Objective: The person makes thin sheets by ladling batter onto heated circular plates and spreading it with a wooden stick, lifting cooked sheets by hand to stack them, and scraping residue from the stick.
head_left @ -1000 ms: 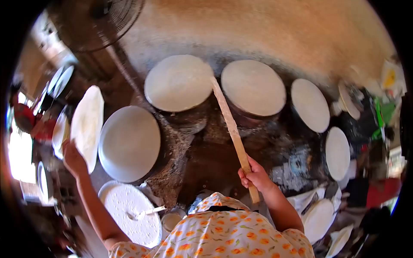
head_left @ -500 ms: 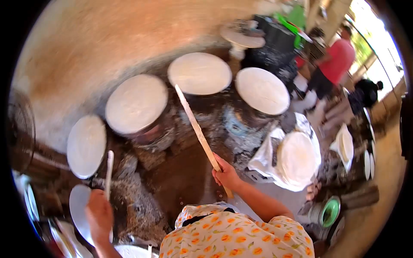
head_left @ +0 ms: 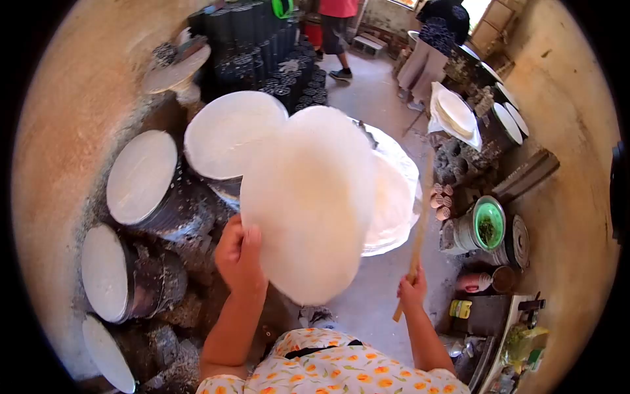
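Observation:
My left hand [head_left: 241, 255] pinches the left edge of a large, thin, round white sheet [head_left: 308, 203], which hangs in front of me with a faint yellow middle. Behind it, partly hidden, a stack of similar sheets [head_left: 392, 200] lies on white cloth. My right hand [head_left: 413, 289] is wrapped round the lower part of a long wooden stick [head_left: 420, 230] that points up and away. Just beyond the held sheet on the left is a round white-topped griddle [head_left: 230, 131].
More round griddles [head_left: 141, 177] line the left wall. Dark cylinders [head_left: 243, 39] are stacked at the back. Two people stand farther off, one in a red top [head_left: 338, 8], one in dark clothes [head_left: 443, 26]. A green basin [head_left: 489, 223] and a shelf [head_left: 502, 341] are at the right.
The view has swung right, towards the stack on cloth. My left hand has come up in front with the white sheet, and my right hand still grips the stick, now farther right.

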Tool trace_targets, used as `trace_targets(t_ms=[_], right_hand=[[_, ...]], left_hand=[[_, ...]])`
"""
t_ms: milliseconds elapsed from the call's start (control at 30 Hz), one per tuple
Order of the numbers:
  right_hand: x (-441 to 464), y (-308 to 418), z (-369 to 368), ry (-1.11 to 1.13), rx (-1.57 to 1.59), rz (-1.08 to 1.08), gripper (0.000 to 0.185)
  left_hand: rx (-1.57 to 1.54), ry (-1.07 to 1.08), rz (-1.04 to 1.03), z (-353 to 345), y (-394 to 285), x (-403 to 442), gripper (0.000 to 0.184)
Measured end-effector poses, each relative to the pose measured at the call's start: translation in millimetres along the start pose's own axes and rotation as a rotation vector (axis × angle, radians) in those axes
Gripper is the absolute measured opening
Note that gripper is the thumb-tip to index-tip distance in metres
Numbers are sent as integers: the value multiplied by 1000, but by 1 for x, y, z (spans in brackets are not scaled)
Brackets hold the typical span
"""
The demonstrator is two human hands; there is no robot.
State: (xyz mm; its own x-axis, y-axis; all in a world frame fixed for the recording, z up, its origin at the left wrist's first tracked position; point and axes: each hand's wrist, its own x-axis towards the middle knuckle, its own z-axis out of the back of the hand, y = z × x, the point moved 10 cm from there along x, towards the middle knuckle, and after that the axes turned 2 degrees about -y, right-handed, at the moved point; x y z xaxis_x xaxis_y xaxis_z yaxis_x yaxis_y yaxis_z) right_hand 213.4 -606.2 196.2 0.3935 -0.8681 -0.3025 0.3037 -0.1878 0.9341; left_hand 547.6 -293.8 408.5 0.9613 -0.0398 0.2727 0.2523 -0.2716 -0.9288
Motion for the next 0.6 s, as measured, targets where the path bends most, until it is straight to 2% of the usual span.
trace_targets(t_ms=[33, 100, 167, 233, 300, 333, 367, 467, 533, 567, 600], right_hand=[[1, -7, 29, -101, -3, 8, 75], [-13, -18, 67, -219, -11, 8, 75], [-27, -26, 92, -283, -15, 4, 75], [-40, -45, 107, -297, -11, 6, 74], [-49, -56, 109, -288, -11, 7, 74], [-52, -59, 106, -277, -27, -13, 74], [-54, -61, 102, -258, -43, -32, 74], [-44, -60, 83, -159, -50, -39, 72], [-27, -54, 58, -74, -114, -41, 70], [-15, -48, 41, -17, -157, -6, 68], [-5, -36, 16, 95, -170, 50, 66]], left_hand=[[-6, 15, 5, -22, 26, 4, 16], [-306, -47, 359, -55, 113, -4, 14], [-422, -59, 459, -88, 195, -19, 13], [-314, -117, 542, -103, 275, -42, 12], [-119, -59, 713, -109, 359, -70, 13], [-114, -73, 717, -108, 386, -79, 13], [-73, -58, 832, -111, 415, -95, 12], [-23, 5, 1056, -103, 444, -125, 9], [67, 243, 1014, -100, 420, -125, 13], [339, 523, 861, -97, 397, -121, 10], [157, 441, 957, -78, 385, -135, 8]])
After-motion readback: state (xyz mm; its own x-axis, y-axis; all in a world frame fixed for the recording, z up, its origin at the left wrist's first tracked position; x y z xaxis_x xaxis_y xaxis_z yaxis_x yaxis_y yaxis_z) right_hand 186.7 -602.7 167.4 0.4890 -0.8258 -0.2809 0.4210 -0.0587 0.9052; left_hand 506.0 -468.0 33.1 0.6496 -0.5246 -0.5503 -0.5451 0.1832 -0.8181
